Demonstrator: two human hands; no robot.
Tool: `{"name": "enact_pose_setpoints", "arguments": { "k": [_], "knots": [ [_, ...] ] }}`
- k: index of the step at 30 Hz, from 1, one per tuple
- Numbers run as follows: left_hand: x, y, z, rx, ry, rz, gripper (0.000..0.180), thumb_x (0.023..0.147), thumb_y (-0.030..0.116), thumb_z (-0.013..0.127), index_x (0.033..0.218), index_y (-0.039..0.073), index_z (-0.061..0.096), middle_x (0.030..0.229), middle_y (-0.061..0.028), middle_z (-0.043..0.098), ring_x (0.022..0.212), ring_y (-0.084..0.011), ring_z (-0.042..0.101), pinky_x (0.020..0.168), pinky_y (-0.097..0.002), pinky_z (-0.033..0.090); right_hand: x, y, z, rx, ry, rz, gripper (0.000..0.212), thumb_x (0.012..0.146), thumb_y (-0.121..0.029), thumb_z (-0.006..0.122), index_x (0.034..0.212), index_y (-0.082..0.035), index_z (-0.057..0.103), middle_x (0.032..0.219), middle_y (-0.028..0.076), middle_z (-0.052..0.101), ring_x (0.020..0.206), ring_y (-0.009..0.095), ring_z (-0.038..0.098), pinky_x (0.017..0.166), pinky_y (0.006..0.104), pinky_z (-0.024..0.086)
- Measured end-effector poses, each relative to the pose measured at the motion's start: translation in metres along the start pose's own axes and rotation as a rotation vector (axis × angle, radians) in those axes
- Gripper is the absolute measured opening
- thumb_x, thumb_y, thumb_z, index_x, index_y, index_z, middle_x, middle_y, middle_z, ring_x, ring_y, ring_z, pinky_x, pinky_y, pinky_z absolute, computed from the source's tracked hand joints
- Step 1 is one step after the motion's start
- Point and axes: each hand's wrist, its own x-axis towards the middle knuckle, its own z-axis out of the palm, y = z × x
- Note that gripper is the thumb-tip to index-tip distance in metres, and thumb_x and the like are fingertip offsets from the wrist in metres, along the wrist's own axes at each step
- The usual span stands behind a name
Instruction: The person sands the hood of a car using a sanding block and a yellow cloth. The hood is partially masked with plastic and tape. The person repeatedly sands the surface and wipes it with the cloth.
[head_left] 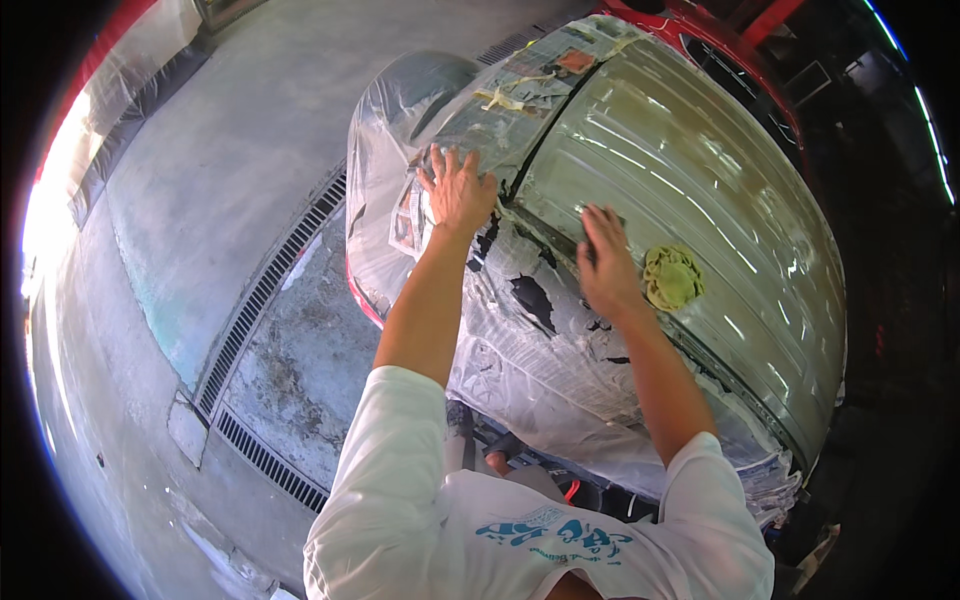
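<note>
A vehicle's dull grey-green roof panel (690, 190) lies in front of me, streaked with light reflections. My right hand (607, 265) is over its near left edge, fingers curled over a small dark block (588, 252) pressed to the surface; the palm hides most of the block. Just right of that hand, a crumpled yellow-green cloth (673, 277) rests on the roof. With fingers spread, my left hand (460, 190) leans on the plastic-and-paper masking (490, 125) over the glass, holding nothing. Torn masking film (540, 350) covers the vehicle's near side, dark patches showing through.
A narrow dark channel (560, 125) separates the roof from the masked glass. Floor drain grates (275, 285) run along the concrete floor (220, 130) at left. A red vehicle (745, 70) stands beyond the roof. Plastic sheeting (125, 120) hangs at far left.
</note>
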Motion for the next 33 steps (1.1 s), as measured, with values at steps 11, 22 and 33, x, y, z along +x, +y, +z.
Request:
{"name": "enact_pose_setpoints", "arguments": {
  "k": [11,22,33],
  "knots": [
    [-0.003,0.003,0.012,0.009,-0.075,-0.118,0.082,0.090,0.062,0.072,0.156,0.015,0.056,0.171,-0.0200,0.038,0.164,-0.0385,0.023,0.131,-0.0616,0.014,0.144,0.022,0.072,-0.515,-0.273,0.000,0.063,0.115,-0.041,0.040,0.163,0.000,0.040,0.174,0.019,0.034,0.160,0.041,0.031,0.130,0.0538,0.029],
    [0.000,-0.002,0.009,-0.061,-0.063,-0.123,0.080,0.091,0.061,0.071,0.154,0.013,0.058,0.170,-0.0197,0.039,0.164,-0.0388,0.020,0.131,-0.0637,0.012,0.133,0.001,0.065,-0.491,-0.351,-0.109,0.058,0.113,-0.032,0.046,0.160,0.002,0.043,0.171,0.022,0.037,0.157,0.042,0.037,0.129,0.0555,0.030],
    [-0.001,-0.004,0.017,-0.047,-0.038,-0.124,0.078,0.091,0.060,0.072,0.153,0.014,0.059,0.169,-0.0193,0.040,0.164,-0.0387,0.022,0.131,-0.0643,0.012,0.123,-0.015,0.077,-0.379,-0.326,-0.057,0.056,0.112,-0.030,0.049,0.156,0.003,0.048,0.167,0.026,0.042,0.155,0.043,0.041,0.127,0.0572,0.034]
  ]
}}
